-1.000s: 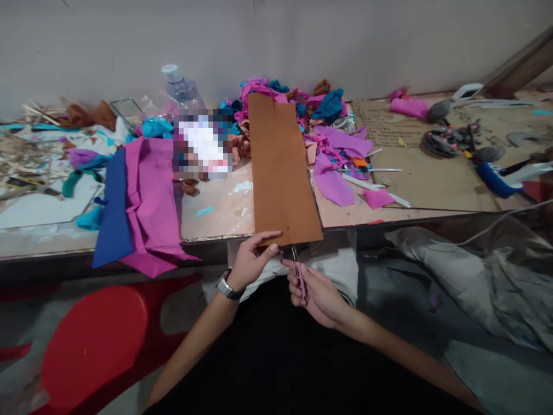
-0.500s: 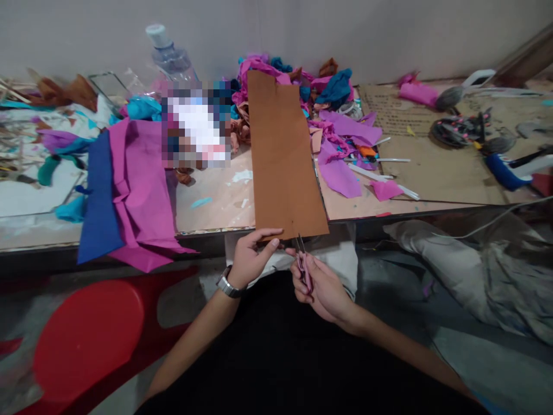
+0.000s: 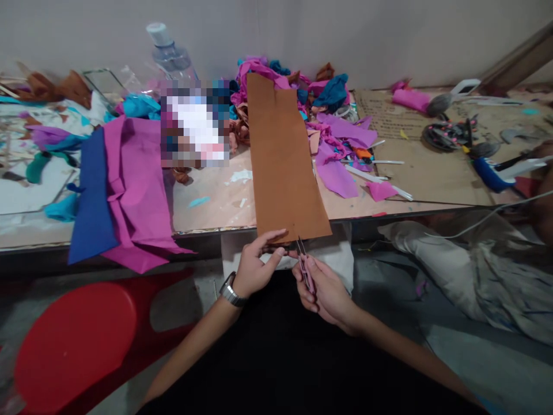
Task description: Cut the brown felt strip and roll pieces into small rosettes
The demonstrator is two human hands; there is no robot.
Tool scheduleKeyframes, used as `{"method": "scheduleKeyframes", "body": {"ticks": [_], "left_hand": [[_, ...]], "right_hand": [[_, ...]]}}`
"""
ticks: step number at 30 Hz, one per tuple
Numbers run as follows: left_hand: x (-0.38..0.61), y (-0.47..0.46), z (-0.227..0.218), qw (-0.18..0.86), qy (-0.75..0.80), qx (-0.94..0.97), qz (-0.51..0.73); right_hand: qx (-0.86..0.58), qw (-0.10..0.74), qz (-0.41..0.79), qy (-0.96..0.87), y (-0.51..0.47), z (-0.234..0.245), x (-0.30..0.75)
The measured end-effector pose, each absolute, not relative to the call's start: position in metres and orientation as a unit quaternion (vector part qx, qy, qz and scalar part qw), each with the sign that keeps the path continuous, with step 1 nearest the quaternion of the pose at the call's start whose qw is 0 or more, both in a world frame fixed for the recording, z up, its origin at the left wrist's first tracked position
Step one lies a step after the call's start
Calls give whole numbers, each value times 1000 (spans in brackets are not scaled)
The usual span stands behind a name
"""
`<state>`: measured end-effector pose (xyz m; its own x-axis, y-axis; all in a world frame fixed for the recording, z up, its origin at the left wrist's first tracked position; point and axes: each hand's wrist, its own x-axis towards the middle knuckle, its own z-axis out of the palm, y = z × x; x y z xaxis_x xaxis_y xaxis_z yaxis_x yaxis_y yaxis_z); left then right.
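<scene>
Behind your table (image 3: pixel 207 216) runs a plain grey wall (image 3: pixel 389 40), and colour crowds the surface: a heap of crumpled scraps (image 3: pixel 330 94) at the back, a blue sheet (image 3: pixel 93 202) and a pink sheet (image 3: pixel 138 173) reaching past the front edge to your left, a clear bottle (image 3: pixel 173 61) beyond them. Straight ahead of you lies the brown sheet (image 3: pixel 285 155), its far end against the heap, its near end jutting past the table's front edge. Your left hand (image 3: pixel 254 268) is at that near end, index finger laid on the brown sheet, thumb held away; whether the other fingers clasp it from below cannot be told. Your right hand (image 3: pixel 326 291) is wrapped around pink-handled scissors (image 3: pixel 307 278), blades pointing away from you. Over the last second the scissors have changed: the blades looked nearly together just short of the edge, and now they are parted, tips at it. They seem set for a cut there, though no fresh one can be made out.
</scene>
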<state>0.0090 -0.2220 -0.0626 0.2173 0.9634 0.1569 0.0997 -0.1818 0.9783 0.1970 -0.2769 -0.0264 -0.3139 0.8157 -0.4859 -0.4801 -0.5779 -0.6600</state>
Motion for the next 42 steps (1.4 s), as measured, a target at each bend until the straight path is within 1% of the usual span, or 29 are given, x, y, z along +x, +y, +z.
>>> {"method": "scheduleKeyframes", "body": {"ticks": [6, 15, 22, 30, 42], "left_hand": [[18, -229, -65, 504, 404, 620, 446], [20, -233, -64, 460, 424, 647, 435], [23, -235, -61, 437, 421, 668, 431], [23, -238, -61, 432, 421, 671, 431], [23, -239, -60, 443, 422, 667, 424]], "right_hand": [[-415, 418, 783, -202, -277, -25, 197], [-412, 414, 787, -199, -273, -24, 192], [-419, 429, 779, -186, -271, -25, 191], [-412, 442, 775, -183, -272, -31, 191], [-412, 435, 781, -175, -270, -30, 191]]}}
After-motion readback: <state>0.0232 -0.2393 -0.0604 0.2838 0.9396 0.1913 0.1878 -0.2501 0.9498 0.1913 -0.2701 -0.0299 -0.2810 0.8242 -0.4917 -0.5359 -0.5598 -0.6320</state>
